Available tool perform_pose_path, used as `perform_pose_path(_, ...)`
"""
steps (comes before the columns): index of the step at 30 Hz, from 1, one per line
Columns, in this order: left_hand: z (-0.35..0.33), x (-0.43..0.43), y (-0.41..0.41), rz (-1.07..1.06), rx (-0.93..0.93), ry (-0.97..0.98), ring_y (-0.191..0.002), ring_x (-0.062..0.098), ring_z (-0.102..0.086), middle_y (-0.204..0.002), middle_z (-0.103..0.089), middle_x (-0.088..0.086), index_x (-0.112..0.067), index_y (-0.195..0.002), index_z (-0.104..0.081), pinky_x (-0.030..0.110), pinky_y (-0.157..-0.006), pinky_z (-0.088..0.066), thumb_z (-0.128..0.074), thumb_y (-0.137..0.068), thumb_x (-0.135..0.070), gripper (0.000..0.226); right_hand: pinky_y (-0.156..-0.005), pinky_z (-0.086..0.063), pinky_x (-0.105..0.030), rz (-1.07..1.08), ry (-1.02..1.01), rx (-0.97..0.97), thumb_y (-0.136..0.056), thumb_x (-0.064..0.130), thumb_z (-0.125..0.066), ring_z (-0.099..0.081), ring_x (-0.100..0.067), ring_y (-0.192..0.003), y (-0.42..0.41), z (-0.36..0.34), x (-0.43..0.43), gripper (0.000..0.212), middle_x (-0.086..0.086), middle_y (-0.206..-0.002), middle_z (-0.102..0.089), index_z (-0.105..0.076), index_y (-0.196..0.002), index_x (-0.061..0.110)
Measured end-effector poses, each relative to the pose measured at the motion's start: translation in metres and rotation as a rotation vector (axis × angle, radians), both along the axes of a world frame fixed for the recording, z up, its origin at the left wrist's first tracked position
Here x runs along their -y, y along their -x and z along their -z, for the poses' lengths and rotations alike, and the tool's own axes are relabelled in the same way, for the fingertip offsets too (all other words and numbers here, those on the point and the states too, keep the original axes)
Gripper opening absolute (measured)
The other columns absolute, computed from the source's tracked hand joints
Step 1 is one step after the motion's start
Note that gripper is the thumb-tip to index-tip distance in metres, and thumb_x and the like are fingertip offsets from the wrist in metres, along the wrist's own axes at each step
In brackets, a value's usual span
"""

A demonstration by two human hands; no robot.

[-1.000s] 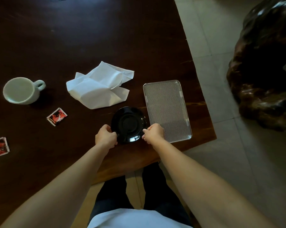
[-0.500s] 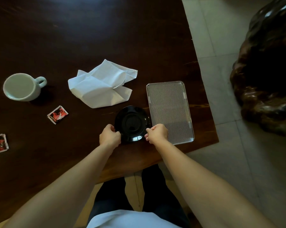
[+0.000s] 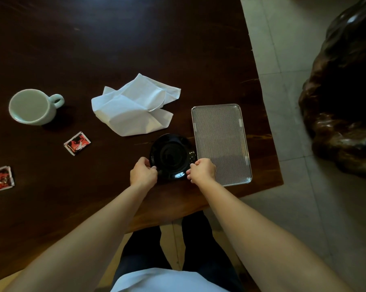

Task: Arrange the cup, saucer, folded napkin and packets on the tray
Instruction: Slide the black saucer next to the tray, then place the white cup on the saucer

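Head view: the left hand (image 3: 143, 173) and right hand (image 3: 202, 170) pinch the near rim of the black saucer (image 3: 171, 155), which touches the ribbed tray (image 3: 220, 142) at 3 o'clock. One crumpled napkin (image 3: 133, 106) lies at 11 o'clock. Farther at 9 o'clock are two red packets (image 3: 76, 143) (image 3: 2, 178) and one cup (image 3: 33, 107), all on the dark table (image 3: 114, 39).
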State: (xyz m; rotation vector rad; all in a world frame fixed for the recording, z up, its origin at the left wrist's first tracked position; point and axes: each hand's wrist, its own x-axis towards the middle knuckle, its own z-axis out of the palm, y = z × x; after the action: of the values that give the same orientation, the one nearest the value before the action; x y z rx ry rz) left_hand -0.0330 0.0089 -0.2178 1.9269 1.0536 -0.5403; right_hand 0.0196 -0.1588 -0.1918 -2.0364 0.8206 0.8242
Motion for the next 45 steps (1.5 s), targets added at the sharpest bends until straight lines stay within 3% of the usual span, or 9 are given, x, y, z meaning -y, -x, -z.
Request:
perform_pose_path(2, 0.001, -0.001, 0.000, 0.010, -0.008, -0.004, -0.071, 0.019, -0.070, -0.084, -0.067, 0.002, -0.024, -0.112, -0.053, 0.041, -0.068, -0.063, -0.061, -0.097, -0.022, 0.017, -0.087, -0.061, -0.047, -0.059, 0.015, -0.002, -0.095, 0.011, -0.057, -0.073, -0.035, -0.097, 0.001, 0.000, -0.002, 0.018, -0.021, -0.106, -0.074, -0.069, -0.104, 0.001)
perform_pose_path(6, 0.001, -0.003, 0.002, 0.013, -0.027, -0.004, -0.070, 0.017, -0.070, -0.085, -0.067, 0.000, -0.020, -0.121, -0.056, 0.039, -0.066, -0.063, -0.061, -0.097, -0.026, 0.024, -0.080, -0.064, -0.046, -0.043, 0.088, 0.032, -0.100, 0.007, -0.054, -0.074, -0.029, -0.089, 0.005, 0.000, -0.007, 0.024, -0.019, -0.104, -0.071, -0.054, -0.078, 0.014)
perform_pose_path(8, -0.001, -0.003, 0.002, 0.020, -0.045, -0.003, -0.067, 0.016, -0.070, -0.084, -0.068, 0.000, -0.020, -0.124, -0.056, 0.037, -0.063, -0.063, -0.060, -0.098, -0.028, 0.028, -0.081, -0.063, -0.046, -0.075, 0.091, 0.017, -0.100, 0.007, -0.055, -0.073, -0.030, -0.090, 0.006, -0.004, -0.007, 0.009, -0.019, -0.106, -0.070, -0.062, -0.095, 0.007)
perform_pose_path(11, -0.008, -0.006, 0.001, 0.069, -0.094, 0.003, -0.066, 0.015, -0.071, -0.086, -0.069, 0.000, -0.021, -0.132, -0.054, 0.034, -0.061, -0.063, -0.058, -0.098, -0.031, 0.036, -0.083, -0.063, -0.044, -0.162, 0.105, -0.014, -0.099, 0.007, -0.057, -0.072, -0.029, -0.094, 0.006, -0.011, -0.007, 0.027, -0.018, -0.112, -0.067, -0.059, -0.125, 0.002)
perform_pose_path(15, -0.024, -0.015, 0.000, 0.173, -0.147, 0.006, -0.069, 0.017, -0.071, -0.093, -0.066, 0.002, -0.020, -0.138, -0.047, 0.035, -0.064, -0.063, -0.057, -0.097, -0.033, 0.044, -0.076, -0.064, -0.041, -0.279, 0.182, 0.051, -0.099, 0.013, -0.058, -0.071, -0.025, -0.087, 0.007, -0.025, -0.011, 0.016, -0.014, -0.101, -0.067, -0.063, -0.112, 0.005)
perform_pose_path(18, -0.039, -0.027, -0.001, 0.183, -0.129, 0.008, -0.074, 0.018, -0.070, -0.096, -0.066, 0.004, -0.019, -0.131, -0.050, 0.039, -0.069, -0.063, -0.057, -0.096, -0.033, 0.038, -0.075, -0.064, -0.040, -0.330, 0.196, 0.092, -0.099, 0.015, -0.059, -0.071, -0.023, -0.084, 0.005, -0.034, -0.017, 0.007, -0.011, -0.099, -0.068, -0.064, -0.100, 0.011)
perform_pose_path(29, -0.090, -0.104, 0.012, 0.044, -0.028, -0.062, -0.085, 0.023, -0.070, -0.094, -0.068, 0.004, -0.026, -0.088, -0.054, 0.044, -0.081, -0.061, -0.058, -0.091, -0.032, 0.008, -0.089, -0.060, -0.051, -0.481, 0.011, 0.165, -0.092, 0.012, -0.052, -0.069, -0.036, -0.099, -0.016, -0.073, -0.093, 0.016, -0.017, -0.110, -0.068, -0.063, -0.104, 0.011)
perform_pose_path(38, -0.101, -0.178, 0.042, -0.076, 0.001, -0.094, -0.077, 0.018, -0.070, -0.088, -0.069, 0.000, -0.026, -0.088, -0.058, 0.040, -0.076, -0.062, -0.060, -0.092, -0.037, 0.012, -0.076, -0.064, -0.048, -0.680, -0.093, 0.168, -0.094, 0.011, -0.053, -0.074, -0.028, -0.083, -0.017, -0.081, -0.190, 0.008, -0.013, -0.093, -0.071, -0.060, -0.094, 0.016)
perform_pose_path(45, -0.090, -0.227, 0.061, -0.109, -0.028, -0.109, -0.077, 0.018, -0.069, -0.087, -0.070, 0.000, -0.027, -0.088, -0.059, 0.038, -0.074, -0.061, -0.063, -0.091, -0.037, 0.011, -0.089, -0.061, -0.047, -0.775, -0.098, 0.201, -0.093, 0.014, -0.057, -0.069, -0.028, -0.098, -0.019, -0.072, -0.254, 0.009, -0.011, -0.106, -0.067, -0.057, -0.098, 0.021)
